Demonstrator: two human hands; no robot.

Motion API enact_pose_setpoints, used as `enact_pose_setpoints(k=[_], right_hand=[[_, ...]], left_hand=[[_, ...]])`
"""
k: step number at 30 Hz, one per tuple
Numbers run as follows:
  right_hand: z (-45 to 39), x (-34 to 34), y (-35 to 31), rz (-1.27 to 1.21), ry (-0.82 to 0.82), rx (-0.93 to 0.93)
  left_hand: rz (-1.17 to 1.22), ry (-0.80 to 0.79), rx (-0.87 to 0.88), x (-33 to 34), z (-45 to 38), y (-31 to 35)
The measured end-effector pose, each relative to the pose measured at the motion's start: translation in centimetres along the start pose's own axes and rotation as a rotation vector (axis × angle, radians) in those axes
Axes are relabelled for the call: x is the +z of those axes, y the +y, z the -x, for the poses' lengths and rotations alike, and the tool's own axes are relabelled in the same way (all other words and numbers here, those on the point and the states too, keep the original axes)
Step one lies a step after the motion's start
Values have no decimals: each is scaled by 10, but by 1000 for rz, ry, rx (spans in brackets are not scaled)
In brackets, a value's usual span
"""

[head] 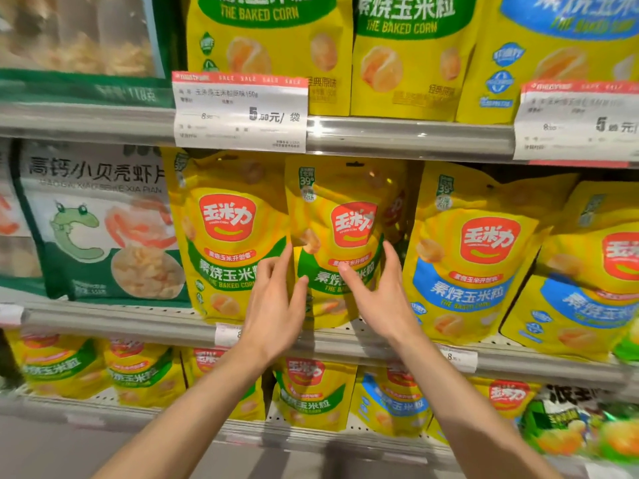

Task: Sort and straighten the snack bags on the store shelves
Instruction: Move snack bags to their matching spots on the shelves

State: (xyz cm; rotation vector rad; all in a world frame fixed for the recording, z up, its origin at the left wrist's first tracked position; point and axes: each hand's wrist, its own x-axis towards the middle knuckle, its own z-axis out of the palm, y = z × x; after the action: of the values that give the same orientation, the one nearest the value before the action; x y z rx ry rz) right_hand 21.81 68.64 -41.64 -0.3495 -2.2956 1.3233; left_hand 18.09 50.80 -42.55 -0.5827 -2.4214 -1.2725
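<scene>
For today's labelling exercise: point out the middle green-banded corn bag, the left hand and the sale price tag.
Middle green-banded corn bag (345, 216), head view, on its red logo.
Left hand (273, 305), head view, back of the hand.
Sale price tag (240, 112), head view, its white middle.

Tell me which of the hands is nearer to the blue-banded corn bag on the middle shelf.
Right. The right hand is on the middle green-banded bag, just left of the blue-banded corn bag. The left hand is farther left, at that green bag's other edge.
</scene>
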Motion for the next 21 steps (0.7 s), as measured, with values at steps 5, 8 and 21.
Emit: enact_pose_setpoints(k=[5, 8, 21], right_hand=[[-9, -2, -11, -84, -18, 58], [-7, -3, -17, -28, -9, 70], [27, 16, -24, 37, 222, 33]], left_hand=[[-41, 5, 32, -3, 2, -1], [-86, 30, 53, -6, 3, -2], [-124, 34, 95, -5, -2, -5]])
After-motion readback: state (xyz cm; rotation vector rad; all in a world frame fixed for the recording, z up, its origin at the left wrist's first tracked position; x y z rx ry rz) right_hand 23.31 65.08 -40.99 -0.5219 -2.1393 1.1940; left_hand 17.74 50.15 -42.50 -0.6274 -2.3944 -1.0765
